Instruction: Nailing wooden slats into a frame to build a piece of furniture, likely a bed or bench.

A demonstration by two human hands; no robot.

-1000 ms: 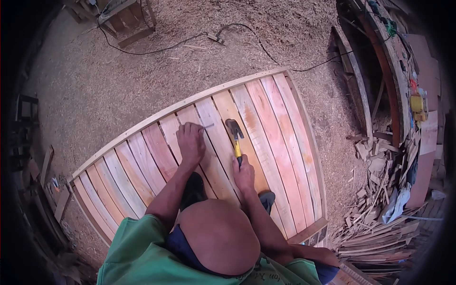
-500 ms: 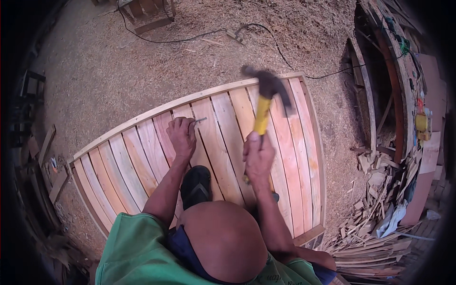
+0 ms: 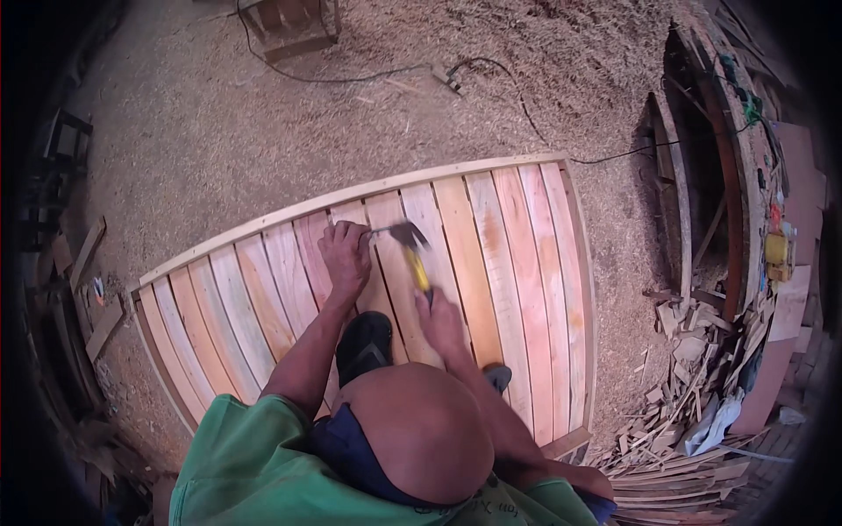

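My left hand [image 3: 345, 259] is closed on a thin grey metal rod [image 3: 379, 231] low over the slatted wooden panel [image 3: 456, 228]. The rod's lower end is hidden by the fingers. In my right hand [image 3: 441, 324] is a claw hammer [image 3: 417, 267] with a yellow and black handle, gripped near its end. The hammer's dark head meets or nearly meets the rod's free end; whether they touch I cannot tell. The panel has pale and pinkish boards with narrow gaps inside a raised frame.
My feet in dark slippers [image 3: 365, 340] stand on the panel. Beyond it a black cord [image 3: 368, 80] crosses the sawdust-covered ground [image 3: 202, 131], with a wooden stool-like piece [image 3: 288, 22] behind. Wood scraps [image 3: 693, 368] pile up at the right, near a yellow tool [image 3: 777, 250].
The hammer has swung down and left from its raised position to the rod's end. My left hand keeps its hold on the rod, at nearly the same spot. The view has shifted slightly.
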